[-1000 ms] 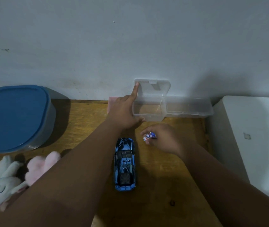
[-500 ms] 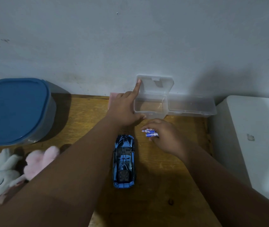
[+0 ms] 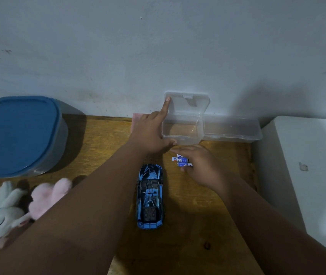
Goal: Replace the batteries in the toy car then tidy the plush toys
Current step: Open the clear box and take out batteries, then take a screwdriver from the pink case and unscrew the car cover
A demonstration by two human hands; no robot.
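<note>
Batteries [image 3: 181,160] sit pinched in my right hand [image 3: 199,165], just right of the blue toy car [image 3: 150,197]; my left hand [image 3: 151,133] braces the clear box [image 3: 182,130], forefinger propping its lid.

The light is dim and bluish, and everything I see looks slightly soft and grainy. My arms read dark with little detail. Broad soft shadows fall on the wall [image 3: 158,46] above the white block [image 3: 307,165] and behind the blue tub [image 3: 19,133]; my left arm shades the worktop [image 3: 193,225]. The wide lens bows the wall line and stretches my forearms at the bottom corners. No glare shows, only a faint sheen on the clear box [image 3: 182,133].
</note>
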